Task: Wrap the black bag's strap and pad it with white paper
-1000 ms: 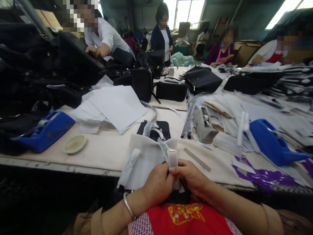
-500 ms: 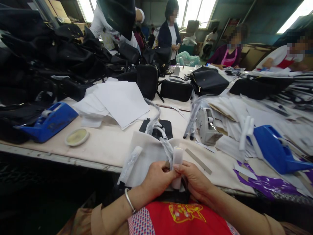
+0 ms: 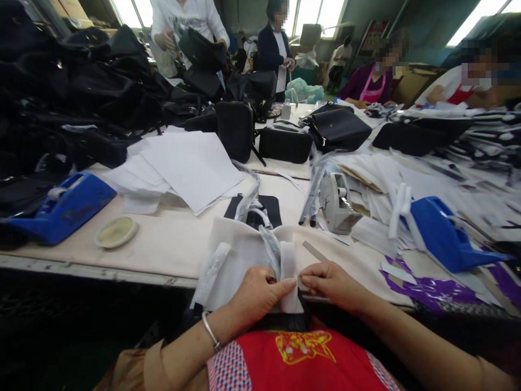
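Note:
Close to my body, at the table's front edge, is a black bag (image 3: 280, 322) with a white foam sheet (image 3: 242, 260) standing up over it. My left hand (image 3: 258, 293) is closed on an upright white foam wrap (image 3: 288, 255) at the bag's right side, its thumb pressed against the front. Just right of that wrap, my right hand (image 3: 336, 283) makes a pinch; what its fingertips hold, if anything, is too small to make out. A second white wrap (image 3: 211, 274) leans at the left side. Between the wraps runs a plastic-covered strap (image 3: 269, 247).
Blue tape dispensers stand left (image 3: 67, 203) and right (image 3: 443, 233), with a grey dispenser (image 3: 336, 203) between. White sheets (image 3: 191, 168), a round dish (image 3: 116, 232), a grey strip (image 3: 315, 251) and purple plastic (image 3: 439, 298) lie about. Black bags (image 3: 93, 98) pile up left; several people work beyond.
My right hand has drawn away to the right from the foam wrap. My left hand stays at it. Across the table, a person has lowered a black bag. The view has shifted slightly.

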The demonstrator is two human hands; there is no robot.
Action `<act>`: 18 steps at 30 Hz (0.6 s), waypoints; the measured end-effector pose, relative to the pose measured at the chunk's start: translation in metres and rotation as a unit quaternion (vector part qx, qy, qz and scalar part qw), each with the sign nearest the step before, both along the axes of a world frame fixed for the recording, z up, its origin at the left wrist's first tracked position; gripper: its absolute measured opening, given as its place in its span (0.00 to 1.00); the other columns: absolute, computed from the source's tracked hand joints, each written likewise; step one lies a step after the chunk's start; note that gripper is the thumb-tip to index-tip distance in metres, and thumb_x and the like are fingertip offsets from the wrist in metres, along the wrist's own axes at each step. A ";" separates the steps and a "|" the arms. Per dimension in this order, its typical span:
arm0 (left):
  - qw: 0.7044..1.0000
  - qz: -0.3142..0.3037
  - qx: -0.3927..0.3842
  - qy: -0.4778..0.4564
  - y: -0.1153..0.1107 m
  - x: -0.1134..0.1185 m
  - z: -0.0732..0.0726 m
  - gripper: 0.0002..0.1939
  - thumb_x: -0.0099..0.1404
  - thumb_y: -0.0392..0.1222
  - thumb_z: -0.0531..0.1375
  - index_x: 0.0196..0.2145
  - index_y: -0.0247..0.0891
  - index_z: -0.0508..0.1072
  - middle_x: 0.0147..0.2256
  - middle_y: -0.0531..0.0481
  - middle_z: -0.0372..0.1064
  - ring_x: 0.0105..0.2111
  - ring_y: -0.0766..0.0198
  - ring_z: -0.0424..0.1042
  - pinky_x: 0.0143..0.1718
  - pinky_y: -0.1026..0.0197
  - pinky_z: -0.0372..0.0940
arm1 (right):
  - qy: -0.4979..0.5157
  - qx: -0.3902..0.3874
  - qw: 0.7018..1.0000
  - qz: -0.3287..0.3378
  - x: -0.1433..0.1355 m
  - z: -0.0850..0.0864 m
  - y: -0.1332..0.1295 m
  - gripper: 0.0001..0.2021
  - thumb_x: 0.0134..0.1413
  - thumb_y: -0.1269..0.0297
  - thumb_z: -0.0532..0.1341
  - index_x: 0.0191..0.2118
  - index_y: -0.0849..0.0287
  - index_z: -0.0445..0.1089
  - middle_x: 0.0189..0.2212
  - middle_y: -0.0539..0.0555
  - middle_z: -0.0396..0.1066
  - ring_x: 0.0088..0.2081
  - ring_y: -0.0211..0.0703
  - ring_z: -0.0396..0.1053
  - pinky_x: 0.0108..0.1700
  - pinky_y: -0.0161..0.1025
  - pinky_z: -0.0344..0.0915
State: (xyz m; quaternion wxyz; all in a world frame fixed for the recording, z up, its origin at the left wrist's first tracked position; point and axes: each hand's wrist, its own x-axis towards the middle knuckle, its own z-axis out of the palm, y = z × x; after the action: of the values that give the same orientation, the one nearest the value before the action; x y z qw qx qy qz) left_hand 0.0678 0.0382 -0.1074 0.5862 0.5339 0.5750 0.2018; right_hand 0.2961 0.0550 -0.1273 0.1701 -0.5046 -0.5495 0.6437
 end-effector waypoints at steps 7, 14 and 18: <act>1.000 0.010 -0.002 -0.006 0.001 0.001 0.004 0.22 0.57 0.58 0.63 0.21 0.36 0.66 0.20 0.56 0.56 0.22 0.70 0.52 0.21 0.64 0.46 | -0.029 0.161 0.983 0.079 -0.013 -0.007 0.020 0.12 0.58 0.60 0.59 0.29 0.57 0.77 0.23 0.48 0.67 0.27 0.38 0.63 0.32 0.35 0.58; 0.998 0.028 0.035 0.032 -0.002 0.005 0.008 0.23 0.57 0.56 0.62 0.18 0.39 0.59 0.18 0.58 0.51 0.21 0.70 0.50 0.21 0.63 0.43 | -0.126 0.384 0.914 0.022 -0.014 0.024 0.017 0.10 0.62 0.62 0.58 0.38 0.56 0.77 0.35 0.57 0.74 0.38 0.47 0.70 0.43 0.43 0.65; 0.995 0.008 0.088 0.053 0.000 0.007 0.009 0.22 0.60 0.52 0.60 0.17 0.38 0.59 0.18 0.57 0.52 0.21 0.70 0.51 0.22 0.62 0.44 | -0.114 0.418 0.899 0.058 -0.041 0.056 0.006 0.09 0.64 0.64 0.57 0.41 0.55 0.76 0.33 0.55 0.74 0.35 0.44 0.71 0.39 0.40 0.66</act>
State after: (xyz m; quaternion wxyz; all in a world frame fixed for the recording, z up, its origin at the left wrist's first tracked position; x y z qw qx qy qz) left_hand 0.0750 0.0385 -0.0987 0.5039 0.5888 0.5895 0.2280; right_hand 0.2550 0.0609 -0.0713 0.2642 -0.4242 -0.8121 0.3013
